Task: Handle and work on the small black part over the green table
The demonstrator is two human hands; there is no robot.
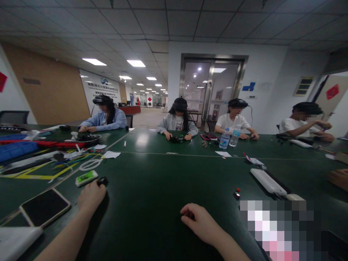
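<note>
On the left, my left hand (92,195) rests low over the green table with its fingers closed around a small black object (102,181); its exact kind is too dark to make out. Just behind that hand lies a green-and-white packet (86,178). A phone with a dark screen (45,207) is to the left of my wrist. My right hand (200,222) is at the table's near middle, fingers loosely curled and thumb apart, holding nothing. To its right, a small dark-and-silver piece with a red top (237,193) sits on the table.
Cables (90,165), blue trays (17,150) and tools crowd the left side. Two water bottles (225,138) stand across the table, where several people with headsets sit. A long white device (268,181) lies right, beyond a pixelated patch. A white object (19,241) fills the near left corner.
</note>
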